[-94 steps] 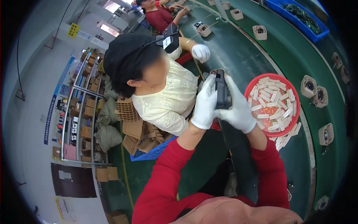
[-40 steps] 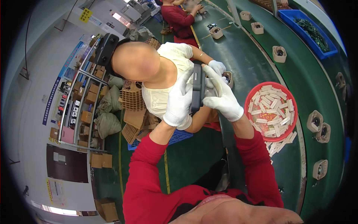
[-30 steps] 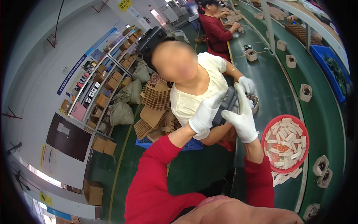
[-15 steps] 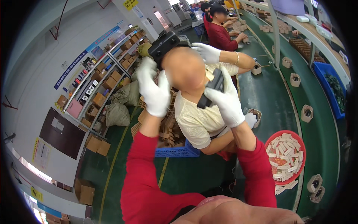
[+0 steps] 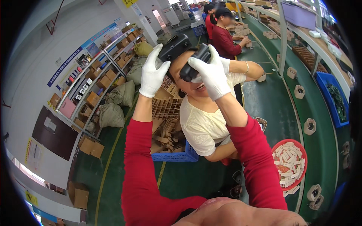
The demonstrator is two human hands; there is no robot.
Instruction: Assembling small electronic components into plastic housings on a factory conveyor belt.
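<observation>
My left hand (image 5: 152, 74), in a white glove, pinches the side of a black headset (image 5: 175, 47) on the head of a person in a cream top (image 5: 203, 122). The fingertips lie at its upper edge, with the thumb below. In front of that person's face, my right hand (image 5: 212, 75), also gloved in white, is closed around a black block-shaped device (image 5: 194, 63). Its exact kind does not show. Partly hidden behind my right hand is the person's own raised, gloved hand (image 5: 225, 64).
A green conveyor line (image 5: 281, 113) runs along the right, bearing beige housings (image 5: 309, 126). Beside my right arm sits a red basin (image 5: 276, 145) of white pieces. Behind the person stands a blue crate (image 5: 177, 156) with cardboard dividers. Co-workers (image 5: 223, 34) sit farther along.
My left hand has come against the headset from beside the head. My right hand has raised the black device from chest height to the person's face, which has tilted upright.
</observation>
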